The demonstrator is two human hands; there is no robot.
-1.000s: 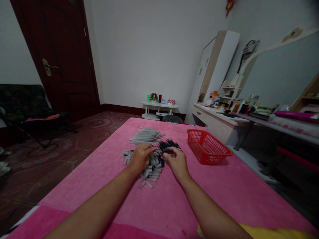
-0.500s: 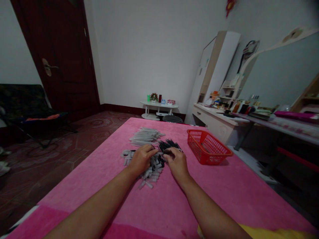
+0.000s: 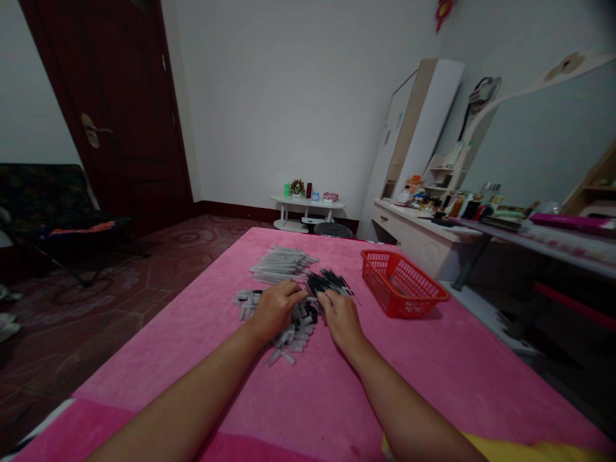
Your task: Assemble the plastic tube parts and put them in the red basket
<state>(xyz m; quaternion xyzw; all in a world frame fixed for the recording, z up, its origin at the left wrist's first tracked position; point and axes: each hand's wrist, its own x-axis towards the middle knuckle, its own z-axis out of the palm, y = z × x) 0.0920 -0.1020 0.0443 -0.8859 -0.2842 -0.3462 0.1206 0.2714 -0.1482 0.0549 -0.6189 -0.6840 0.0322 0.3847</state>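
Note:
My left hand (image 3: 275, 309) is closed in a pinch around a slim pale pen barrel (image 3: 312, 299), whose end points toward my other hand. My right hand (image 3: 341, 316) has its fingers bent together at the near edge of a pile of black pen refills (image 3: 328, 281); its fingertips meet the barrel's end, and what they grip is hidden. Beneath and around my left hand lies a heap of clear and black pen caps (image 3: 294, 340). Beyond it, grey-white pen barrels (image 3: 283, 264) lie side by side in a loose stack.
A red plastic basket (image 3: 403, 285) stands to the right on the pink cloth (image 3: 202, 359) covering the table. Farther back are a low white stand (image 3: 308, 201) with small ornaments and a dresser (image 3: 423, 224) with bottles. A folding chair (image 3: 62, 205) is at the left.
My right hand has turned slightly, its fingers now lower and flatter beside the refills. My left hand has hardly moved.

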